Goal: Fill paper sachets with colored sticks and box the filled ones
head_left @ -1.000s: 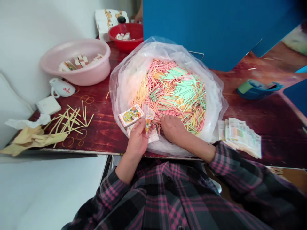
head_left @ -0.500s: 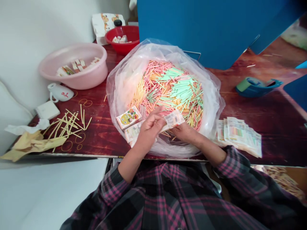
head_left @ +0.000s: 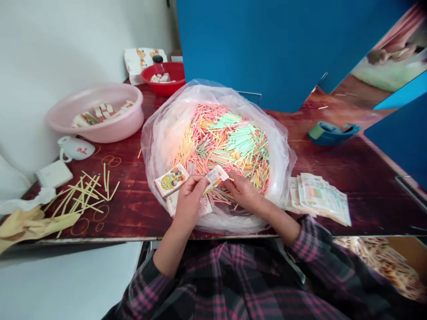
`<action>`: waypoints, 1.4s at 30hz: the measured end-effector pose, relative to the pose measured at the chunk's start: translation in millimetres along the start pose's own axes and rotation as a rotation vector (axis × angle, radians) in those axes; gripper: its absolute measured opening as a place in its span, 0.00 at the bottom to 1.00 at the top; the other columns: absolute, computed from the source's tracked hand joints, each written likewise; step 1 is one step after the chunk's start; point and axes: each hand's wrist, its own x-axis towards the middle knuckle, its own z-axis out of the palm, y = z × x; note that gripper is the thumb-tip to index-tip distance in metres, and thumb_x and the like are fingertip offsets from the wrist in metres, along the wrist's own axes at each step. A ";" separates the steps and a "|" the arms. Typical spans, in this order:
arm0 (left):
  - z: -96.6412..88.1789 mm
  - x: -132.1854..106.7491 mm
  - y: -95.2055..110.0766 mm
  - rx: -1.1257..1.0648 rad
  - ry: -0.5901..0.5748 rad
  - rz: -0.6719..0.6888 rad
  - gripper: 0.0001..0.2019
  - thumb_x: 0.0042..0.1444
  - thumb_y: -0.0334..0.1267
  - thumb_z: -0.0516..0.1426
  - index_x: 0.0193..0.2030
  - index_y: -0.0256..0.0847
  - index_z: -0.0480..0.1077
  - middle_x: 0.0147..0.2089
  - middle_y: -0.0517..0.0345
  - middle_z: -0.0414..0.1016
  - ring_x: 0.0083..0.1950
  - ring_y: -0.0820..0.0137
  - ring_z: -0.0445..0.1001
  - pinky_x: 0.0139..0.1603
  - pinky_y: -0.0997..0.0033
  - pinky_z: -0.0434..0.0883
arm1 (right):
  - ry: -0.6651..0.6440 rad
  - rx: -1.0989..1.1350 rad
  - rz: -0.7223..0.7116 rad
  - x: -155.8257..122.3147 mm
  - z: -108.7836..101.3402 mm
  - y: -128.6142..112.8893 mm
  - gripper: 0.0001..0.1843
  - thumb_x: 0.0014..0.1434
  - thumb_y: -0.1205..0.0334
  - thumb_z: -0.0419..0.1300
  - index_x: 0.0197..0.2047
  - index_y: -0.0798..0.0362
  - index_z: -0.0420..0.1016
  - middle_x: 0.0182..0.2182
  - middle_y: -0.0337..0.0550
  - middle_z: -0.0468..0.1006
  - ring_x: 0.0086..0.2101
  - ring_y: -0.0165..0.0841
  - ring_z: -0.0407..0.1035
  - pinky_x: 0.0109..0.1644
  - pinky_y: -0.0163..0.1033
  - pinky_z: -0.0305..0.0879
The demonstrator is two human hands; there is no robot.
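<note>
Packet [head_left: 216, 175] pinched by left hand [head_left: 188, 202] above the bag of coloured sticks [head_left: 160, 133]. Right hand [head_left: 245, 193] fingers, bunched together, meet its open end, apparently feeding sticks in.

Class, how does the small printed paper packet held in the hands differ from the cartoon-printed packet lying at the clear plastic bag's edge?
The held packet is pinched between left hand and right hand; the lying packet rests on the clear bag. The held packet shows pale print; the lying packet shows a bright cartoon. Both are small, rectangular, printed.
</note>
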 end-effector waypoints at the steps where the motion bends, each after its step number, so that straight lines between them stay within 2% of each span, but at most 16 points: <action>1: -0.8 0.1 0.2 -0.017 0.007 -0.015 0.09 0.52 0.43 0.69 0.32 0.43 0.77 0.31 0.64 0.77 0.35 0.72 0.72 0.43 0.72 0.70 | 0.018 0.003 -0.014 0.8 0.2 0.1 0.12 0.72 0.59 0.49 0.48 0.51 0.74 0.34 0.44 0.81 0.34 0.36 0.75 0.40 0.40 0.72; 4: -1.9 -0.5 1.5 -0.090 0.026 -0.049 0.10 0.48 0.41 0.71 0.31 0.42 0.76 0.31 0.65 0.77 0.34 0.74 0.73 0.42 0.73 0.70 | 0.099 0.030 -0.057 3.3 -2.6 -2.1 0.15 0.73 0.57 0.49 0.53 0.51 0.74 0.42 0.49 0.82 0.43 0.38 0.76 0.49 0.44 0.73; 6: -2.7 -0.6 2.8 -0.143 0.021 -0.081 0.11 0.46 0.41 0.72 0.31 0.41 0.76 0.31 0.65 0.77 0.34 0.74 0.74 0.42 0.73 0.70 | 0.117 0.070 -0.055 3.2 -5.2 -4.7 0.16 0.74 0.55 0.50 0.53 0.51 0.75 0.44 0.49 0.82 0.45 0.38 0.76 0.51 0.44 0.73; 9: -4.2 0.2 4.1 -0.236 0.005 -0.152 0.14 0.42 0.42 0.74 0.31 0.41 0.77 0.32 0.64 0.79 0.36 0.74 0.76 0.46 0.72 0.72 | 0.095 0.095 -0.019 -2.4 -5.1 -4.8 0.16 0.74 0.52 0.50 0.49 0.49 0.76 0.39 0.45 0.81 0.40 0.37 0.75 0.47 0.42 0.73; 13: -4.2 -0.3 3.1 -0.312 0.011 -0.208 0.17 0.36 0.42 0.77 0.31 0.41 0.78 0.35 0.64 0.81 0.39 0.75 0.78 0.49 0.73 0.73 | 0.027 -0.012 -0.043 -11.9 -3.3 2.0 0.19 0.72 0.48 0.51 0.38 0.49 0.74 0.31 0.45 0.79 0.33 0.37 0.73 0.40 0.42 0.71; 15: -2.5 -1.8 2.0 -0.330 0.011 -0.222 0.18 0.35 0.42 0.78 0.30 0.41 0.78 0.36 0.63 0.82 0.40 0.75 0.79 0.49 0.73 0.73 | 0.042 -0.048 0.032 -11.3 -8.3 2.0 0.19 0.72 0.46 0.51 0.36 0.49 0.73 0.28 0.44 0.78 0.30 0.37 0.72 0.36 0.41 0.69; 17: -0.1 -3.7 0.9 -0.348 0.006 -0.238 0.18 0.34 0.41 0.78 0.29 0.41 0.78 0.37 0.63 0.83 0.40 0.74 0.79 0.48 0.72 0.73 | 0.122 -0.009 0.152 -6.0 -17.7 -3.4 0.20 0.71 0.44 0.52 0.34 0.49 0.73 0.27 0.43 0.78 0.29 0.36 0.73 0.35 0.41 0.68; 19: 2.4 -5.5 -0.3 -0.363 0.008 -0.252 0.19 0.32 0.40 0.79 0.29 0.41 0.78 0.38 0.64 0.83 0.40 0.74 0.79 0.47 0.72 0.74 | 0.230 0.210 0.232 1.9 -28.2 -14.0 0.20 0.70 0.44 0.54 0.34 0.49 0.73 0.29 0.43 0.80 0.31 0.36 0.75 0.39 0.42 0.71; 22: 5.3 -7.0 -2.8 -0.377 0.020 -0.275 0.20 0.31 0.39 0.79 0.28 0.40 0.77 0.38 0.64 0.83 0.39 0.74 0.79 0.46 0.71 0.74 | 0.337 0.818 0.283 13.0 -38.7 -35.0 0.16 0.66 0.44 0.61 0.38 0.48 0.74 0.33 0.39 0.82 0.36 0.35 0.79 0.47 0.45 0.76; 24: 6.7 -7.3 -4.9 -0.384 0.030 -0.286 0.20 0.31 0.39 0.79 0.28 0.40 0.77 0.37 0.64 0.82 0.38 0.74 0.78 0.46 0.70 0.73 | 0.388 1.145 0.296 17.8 -40.6 -49.1 0.14 0.62 0.46 0.67 0.39 0.48 0.75 0.33 0.36 0.83 0.37 0.35 0.80 0.50 0.46 0.78; 27: 8.4 -7.2 -7.4 -0.384 0.032 -0.286 0.19 0.32 0.39 0.79 0.29 0.40 0.77 0.35 0.64 0.81 0.36 0.74 0.77 0.46 0.70 0.73 | 0.503 1.326 0.245 21.9 -38.1 -66.7 0.12 0.58 0.51 0.72 0.39 0.46 0.76 0.33 0.33 0.84 0.40 0.34 0.81 0.55 0.46 0.77; 30: 10.9 -7.6 -7.6 -0.380 0.026 -0.294 0.19 0.32 0.39 0.78 0.29 0.40 0.77 0.35 0.63 0.81 0.36 0.74 0.77 0.45 0.69 0.73 | 0.613 1.290 0.137 25.5 -32.1 -79.1 0.11 0.60 0.51 0.70 0.40 0.44 0.76 0.34 0.32 0.84 0.42 0.35 0.82 0.60 0.51 0.75; 33: 14.5 -9.1 -5.7 -0.390 0.023 -0.328 0.19 0.31 0.39 0.79 0.28 0.39 0.77 0.34 0.63 0.81 0.35 0.74 0.77 0.44 0.71 0.73 | 0.670 1.190 0.048 29.0 -24.9 -87.0 0.10 0.62 0.49 0.68 0.39 0.43 0.74 0.33 0.33 0.84 0.43 0.36 0.81 0.61 0.54 0.74; 38: 20.8 -13.0 -1.3 -0.430 0.008 -0.389 0.20 0.32 0.38 0.79 0.30 0.39 0.78 0.33 0.63 0.82 0.35 0.75 0.77 0.43 0.73 0.73 | 0.689 1.086 -0.053 29.5 -14.5 -90.1 0.07 0.67 0.50 0.63 0.41 0.42 0.72 0.35 0.33 0.83 0.44 0.36 0.81 0.61 0.53 0.73; 42: 23.1 -14.4 -0.6 -0.468 0.020 -0.410 0.18 0.35 0.36 0.77 0.31 0.40 0.77 0.33 0.62 0.82 0.36 0.72 0.78 0.43 0.71 0.73 | 0.663 1.021 -0.076 24.6 -5.3 -83.9 0.07 0.70 0.51 0.59 0.43 0.44 0.71 0.37 0.34 0.82 0.46 0.36 0.81 0.63 0.54 0.72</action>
